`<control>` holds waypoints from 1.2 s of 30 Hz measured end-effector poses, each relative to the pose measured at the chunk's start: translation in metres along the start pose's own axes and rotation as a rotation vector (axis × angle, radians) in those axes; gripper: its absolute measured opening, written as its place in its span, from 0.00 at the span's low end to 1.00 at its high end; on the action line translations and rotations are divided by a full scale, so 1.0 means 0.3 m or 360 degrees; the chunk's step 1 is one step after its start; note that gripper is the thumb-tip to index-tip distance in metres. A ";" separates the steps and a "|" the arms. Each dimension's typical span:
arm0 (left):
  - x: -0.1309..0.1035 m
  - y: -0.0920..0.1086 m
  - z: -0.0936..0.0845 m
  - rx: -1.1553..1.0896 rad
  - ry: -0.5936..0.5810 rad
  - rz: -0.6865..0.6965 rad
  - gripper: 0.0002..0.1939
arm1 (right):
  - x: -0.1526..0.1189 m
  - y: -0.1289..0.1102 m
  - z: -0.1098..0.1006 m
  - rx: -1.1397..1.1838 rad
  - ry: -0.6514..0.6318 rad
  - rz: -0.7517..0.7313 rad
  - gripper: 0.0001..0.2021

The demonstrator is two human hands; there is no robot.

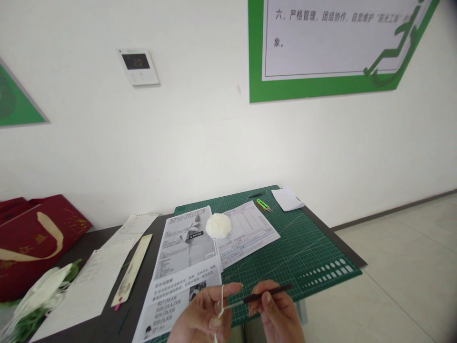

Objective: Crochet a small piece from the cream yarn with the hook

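My right hand (pixel 275 312) is closed round the dark handle of a crochet hook (pixel 254 296), whose thin metal shaft points left. The hook's tip meets a loop of white yarn (pixel 222 300) at my left hand (pixel 207 314). That yarn passes over the stretched left index finger, while the left thumb and other fingers pinch it lower down. Any worked stitches in the pinch are too small to make out. Beyond the hands, a ball of cream-white yarn (pixel 218 226) rests on printed pattern sheets (pixel 178 276).
A green cutting mat (pixel 293 247) covers the table's right part. On it lie a form (pixel 250 233), green thread snips (pixel 263 205), a pen (pixel 257 194) and white paper (pixel 287 198). Leftward are a bookmark-like strip (pixel 134 267), handwritten sheets (pixel 89 286), wrapped flowers (pixel 46 295) and a red bag (pixel 43 233). A wall stands behind.
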State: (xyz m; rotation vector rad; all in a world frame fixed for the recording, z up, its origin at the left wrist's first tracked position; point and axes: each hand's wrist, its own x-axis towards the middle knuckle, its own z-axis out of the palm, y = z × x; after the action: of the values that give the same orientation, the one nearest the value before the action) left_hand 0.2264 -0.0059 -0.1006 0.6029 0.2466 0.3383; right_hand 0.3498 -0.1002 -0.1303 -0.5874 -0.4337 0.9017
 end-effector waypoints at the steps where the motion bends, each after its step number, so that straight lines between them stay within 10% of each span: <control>1: -0.001 0.000 -0.001 -0.0002 0.0004 -0.0002 0.26 | 0.002 0.001 -0.005 -0.0006 -0.0029 0.0000 0.07; 10: -0.012 0.003 0.000 0.0020 0.0062 -0.0036 0.26 | 0.017 -0.028 -0.017 -0.0051 -0.0108 -0.0019 0.07; 19: 0.001 -0.002 0.035 0.0785 0.0629 0.0216 0.22 | 0.027 0.006 -0.008 0.0262 0.0233 0.0524 0.12; 26: 0.016 -0.037 0.035 0.0912 0.0646 0.0258 0.25 | 0.017 0.023 0.012 0.0074 0.0271 0.0220 0.11; 36: 0.019 -0.013 0.059 0.0800 0.0656 0.0264 0.30 | 0.031 0.023 0.002 0.0095 0.0239 0.0368 0.11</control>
State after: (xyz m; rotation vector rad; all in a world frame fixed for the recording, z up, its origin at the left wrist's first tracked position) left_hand 0.2383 -0.0158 -0.0894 1.0511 0.6923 0.5680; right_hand 0.3505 -0.0888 -0.1334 -0.6545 -0.2051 1.0793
